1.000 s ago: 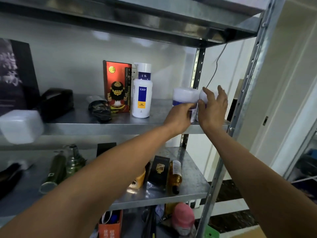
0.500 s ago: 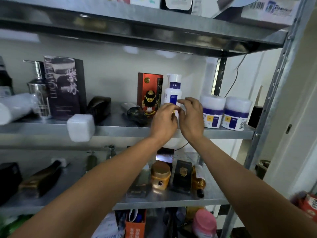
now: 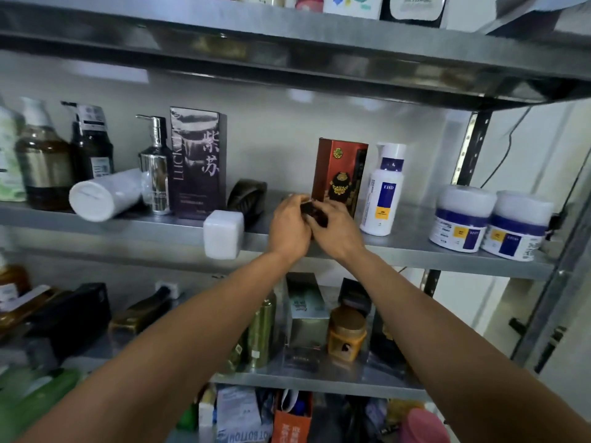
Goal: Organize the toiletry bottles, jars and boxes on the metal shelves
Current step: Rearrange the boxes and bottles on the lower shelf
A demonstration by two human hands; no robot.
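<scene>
**Both hands on a small dark item at the middle shelf's front edge**

Two bare forearms reach up from the bottom of the view, passing in front of a lower shelf where an orange jar with a gold lid (image 3: 347, 335) stands just right of a pale green box (image 3: 307, 311). The left hand (image 3: 289, 227) and right hand (image 3: 337, 230) meet at the front lip of the middle shelf (image 3: 399, 251). Their fingers (image 3: 295, 203) are curled inward and pinch a small dark item (image 3: 315, 212) between the two hands; what it is cannot be told.

Left of the hands, a white cube-shaped container (image 3: 223, 233) overhangs the shelf edge. Directly behind the hands stands a red box (image 3: 340, 174), upright, with a white EHD bottle (image 3: 382, 193) just beside it on the right. Further right, two white-and-blue jars (image 3: 460, 219) sit touching side by side. To the left, a white bottle (image 3: 105, 195) lies on its side near a chrome pump bottle (image 3: 155, 174) and a tall dark purple box (image 3: 198, 164), both upright.
</scene>
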